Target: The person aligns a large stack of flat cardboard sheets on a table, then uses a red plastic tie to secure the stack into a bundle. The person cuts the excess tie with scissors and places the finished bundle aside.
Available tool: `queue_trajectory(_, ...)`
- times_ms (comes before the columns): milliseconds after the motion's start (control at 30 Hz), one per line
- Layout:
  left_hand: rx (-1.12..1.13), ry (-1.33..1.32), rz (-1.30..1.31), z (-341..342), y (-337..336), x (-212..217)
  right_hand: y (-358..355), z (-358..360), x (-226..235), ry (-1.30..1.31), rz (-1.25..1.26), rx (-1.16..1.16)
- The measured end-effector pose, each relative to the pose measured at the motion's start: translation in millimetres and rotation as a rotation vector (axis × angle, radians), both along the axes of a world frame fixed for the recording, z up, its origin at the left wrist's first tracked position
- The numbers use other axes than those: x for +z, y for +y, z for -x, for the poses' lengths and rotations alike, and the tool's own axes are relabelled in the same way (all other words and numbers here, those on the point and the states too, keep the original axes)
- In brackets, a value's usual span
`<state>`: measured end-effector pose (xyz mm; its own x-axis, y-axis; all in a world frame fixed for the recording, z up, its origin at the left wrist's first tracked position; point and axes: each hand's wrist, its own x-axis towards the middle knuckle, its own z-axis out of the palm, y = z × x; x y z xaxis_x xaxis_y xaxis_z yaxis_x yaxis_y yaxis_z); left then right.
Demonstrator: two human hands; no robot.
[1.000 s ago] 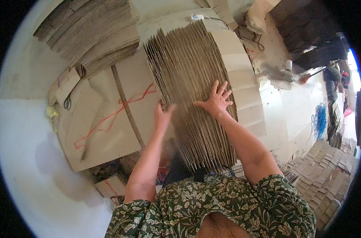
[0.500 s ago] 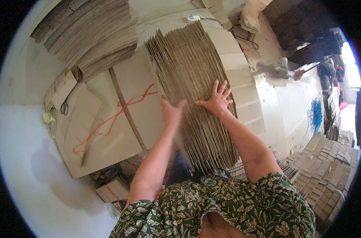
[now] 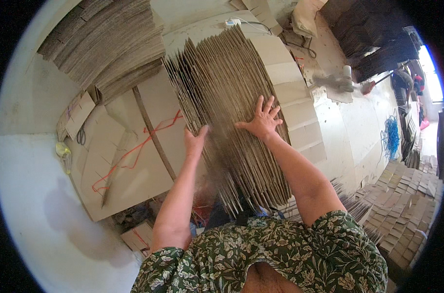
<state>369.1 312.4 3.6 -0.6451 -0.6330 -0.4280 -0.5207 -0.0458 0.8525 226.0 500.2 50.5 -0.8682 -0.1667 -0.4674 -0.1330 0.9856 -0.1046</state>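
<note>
A long row of thin brown cardboard sheets (image 3: 241,73), packed on edge, runs from near my body to the far side of the work surface. My right hand (image 3: 263,121) lies flat on the row's right part with its fingers spread. At the row's left side is my left hand (image 3: 196,140), its thumb apart and pointing over the sheet edges. Its other fingers are partly hidden down along that side. Between the hands, part of the row is smeared by motion. The sheets at the far left end stand slightly fanned.
Flat cardboard panels (image 3: 300,115) overlap to the right of the row. To the left lie red strapping (image 3: 134,155), scissors (image 3: 81,136) and a tape roll (image 3: 63,155). Tall cardboard stacks (image 3: 110,44) stand at the far left. Blue twine (image 3: 391,136) hangs at the right.
My left hand has moved left, and the row's left sheets have shifted left with it, so the row is wider. My right hand has moved slightly left and stays spread on top.
</note>
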Motion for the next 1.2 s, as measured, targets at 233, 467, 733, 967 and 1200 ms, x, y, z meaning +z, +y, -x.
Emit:
queue_trajectory(233, -0.052, -0.238, 0.377, 3, 5, 14, -3, 0, 6, -0.018, -0.019, -0.001)
queue_trajectory(467, -0.059, -0.372, 0.437, 14, 8, 23, -1, 1, 1, -0.016, -0.013, 0.003)
queue_trajectory(733, -0.103, -0.494, 0.661, 2, 5, 21, -1, 0, 0, -0.006, -0.015, 0.014)
queue_trajectory(967, -0.218, -0.556, 0.554, 12, 34, 39, -3, -1, 3, 0.006, -0.037, 0.015)
queue_trajectory(1200, -0.126, -0.358, 0.489, 15, 56, 26, -1, -1, 2, 0.012, -0.027, 0.018)
